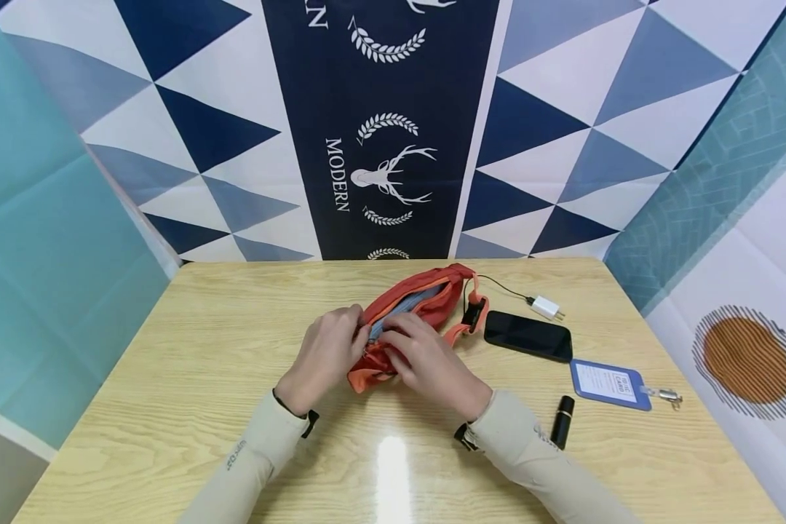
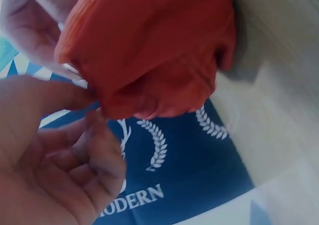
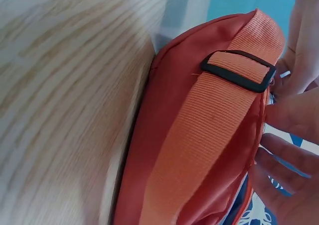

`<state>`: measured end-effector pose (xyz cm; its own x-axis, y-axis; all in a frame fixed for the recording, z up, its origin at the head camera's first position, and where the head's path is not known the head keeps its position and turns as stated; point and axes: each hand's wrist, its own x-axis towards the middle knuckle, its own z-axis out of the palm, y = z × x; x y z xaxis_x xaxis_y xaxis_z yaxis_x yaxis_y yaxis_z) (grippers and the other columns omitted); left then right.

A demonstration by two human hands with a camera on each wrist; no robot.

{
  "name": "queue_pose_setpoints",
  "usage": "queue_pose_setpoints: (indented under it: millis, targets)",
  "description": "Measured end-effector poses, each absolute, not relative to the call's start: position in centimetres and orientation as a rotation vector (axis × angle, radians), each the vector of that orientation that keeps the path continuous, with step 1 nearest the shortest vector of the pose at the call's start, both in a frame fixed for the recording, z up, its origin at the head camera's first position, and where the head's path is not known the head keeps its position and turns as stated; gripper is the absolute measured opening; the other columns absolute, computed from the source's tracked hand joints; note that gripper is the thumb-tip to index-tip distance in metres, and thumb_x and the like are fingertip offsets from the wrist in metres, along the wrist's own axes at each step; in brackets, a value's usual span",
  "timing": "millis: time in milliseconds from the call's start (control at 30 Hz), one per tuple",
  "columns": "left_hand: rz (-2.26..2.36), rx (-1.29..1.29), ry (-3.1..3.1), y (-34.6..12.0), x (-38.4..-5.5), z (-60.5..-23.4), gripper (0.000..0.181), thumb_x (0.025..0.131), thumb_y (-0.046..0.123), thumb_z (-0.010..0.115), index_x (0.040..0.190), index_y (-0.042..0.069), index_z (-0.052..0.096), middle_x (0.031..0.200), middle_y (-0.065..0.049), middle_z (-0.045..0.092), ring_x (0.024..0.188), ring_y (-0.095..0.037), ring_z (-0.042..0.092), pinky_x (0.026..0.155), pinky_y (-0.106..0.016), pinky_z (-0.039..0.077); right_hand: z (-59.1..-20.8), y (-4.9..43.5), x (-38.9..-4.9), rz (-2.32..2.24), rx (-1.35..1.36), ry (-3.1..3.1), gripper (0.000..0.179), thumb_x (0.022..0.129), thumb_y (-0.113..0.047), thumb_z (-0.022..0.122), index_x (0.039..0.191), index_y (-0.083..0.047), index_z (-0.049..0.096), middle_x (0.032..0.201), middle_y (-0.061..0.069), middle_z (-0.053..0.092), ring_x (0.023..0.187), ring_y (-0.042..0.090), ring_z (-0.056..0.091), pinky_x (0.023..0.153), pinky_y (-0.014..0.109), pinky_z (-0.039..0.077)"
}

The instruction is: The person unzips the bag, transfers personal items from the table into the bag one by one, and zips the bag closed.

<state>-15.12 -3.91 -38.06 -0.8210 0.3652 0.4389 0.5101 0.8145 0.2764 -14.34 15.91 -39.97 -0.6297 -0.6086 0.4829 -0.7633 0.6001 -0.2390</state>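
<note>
A red waist bag point(image 1: 442, 309) with orange trim lies on the table, its zipped mouth parted over a blue-grey lining point(image 1: 399, 309). At the bag's near left end, my left hand point(image 1: 325, 353) pinches the edge between thumb and forefinger; the left wrist view shows this pinch at a corner of the red fabric point(image 2: 159, 46). Just across the mouth, my right hand point(image 1: 426, 356) holds the near rim with bent fingers. An orange strap point(image 3: 199, 135) with a black slider buckle point(image 3: 239, 70) runs along the bag's side in the right wrist view. The bag's inside is mostly hidden.
Right of the bag lie a black phone point(image 1: 528, 335), a white charger plug point(image 1: 546, 307) with a thin black cable, a blue card holder point(image 1: 609, 383) with a metal clip, and a black tube point(image 1: 562, 422) beside my right sleeve. Patterned cloth point(image 1: 393, 131) hangs behind the table.
</note>
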Motion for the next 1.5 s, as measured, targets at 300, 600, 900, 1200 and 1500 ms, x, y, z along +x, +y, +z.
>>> queue_pose_setpoints:
  millis: [300, 600, 900, 1200, 1500]
  targets:
    - [-0.396, -0.703, -2.708, -3.8, -14.4, -37.6, 0.025, 0.084, 0.002, 0.069, 0.068, 0.011, 0.051, 0.057, 0.001, 0.043, 0.048, -0.014, 0.046, 0.043, -0.027, 0.036, -40.8, 15.6, -14.2, 0.608, 1.105, -2.456, 0.019, 0.093, -0.014, 0.069, 0.112, -0.011, 0.072, 0.127, 0.009, 0.062, 0.113, 0.024, 0.06, 0.098, 0.044, 0.047]
    - [-0.742, -0.794, -2.788, -4.2, -14.7, -37.4, 0.015, 0.09, 0.002, 0.056, 0.079, 0.012, 0.053, 0.064, 0.004, 0.048, 0.052, -0.007, 0.045, 0.047, -0.023, 0.038, -41.6, 15.5, -14.1, 0.595, 1.102, -2.405, 0.017, 0.097, -0.026, 0.067, 0.11, -0.015, 0.07, 0.119, 0.004, 0.06, 0.108, 0.02, 0.057, 0.089, 0.041, 0.045]
    - [-0.748, -0.698, -2.863, -4.1, -15.2, -38.0, 0.022, 0.096, 0.016, 0.063, 0.077, 0.013, 0.054, 0.06, 0.004, 0.049, 0.049, -0.009, 0.046, 0.046, -0.026, 0.037, -41.4, 15.4, -14.1, 0.549, 1.076, -2.414, 0.01, 0.096, -0.02, 0.066, 0.101, -0.012, 0.071, 0.112, 0.003, 0.061, 0.1, 0.017, 0.06, 0.085, 0.037, 0.044]
    - [-0.776, -0.815, -2.834, -3.9, -15.1, -38.4, 0.021, 0.095, 0.004, 0.052, 0.076, 0.011, 0.049, 0.06, 0.001, 0.045, 0.047, -0.008, 0.042, 0.044, -0.023, 0.034, -41.2, 15.3, -14.0, 0.625, 1.054, -2.412, 0.008, 0.095, -0.017, 0.068, 0.101, -0.013, 0.071, 0.113, 0.004, 0.063, 0.102, 0.019, 0.059, 0.085, 0.038, 0.044]
    - [-0.942, -0.901, -2.73, -3.7, -15.3, -38.2, 0.013, 0.094, 0.005, 0.05, 0.084, 0.011, 0.052, 0.067, 0.003, 0.049, 0.055, -0.007, 0.045, 0.051, -0.023, 0.039, -41.1, 15.3, -14.0, 0.841, 0.937, -2.452, 0.008, 0.097, -0.021, 0.066, 0.099, -0.014, 0.069, 0.113, 0.003, 0.056, 0.091, 0.016, 0.056, 0.079, 0.037, 0.047]
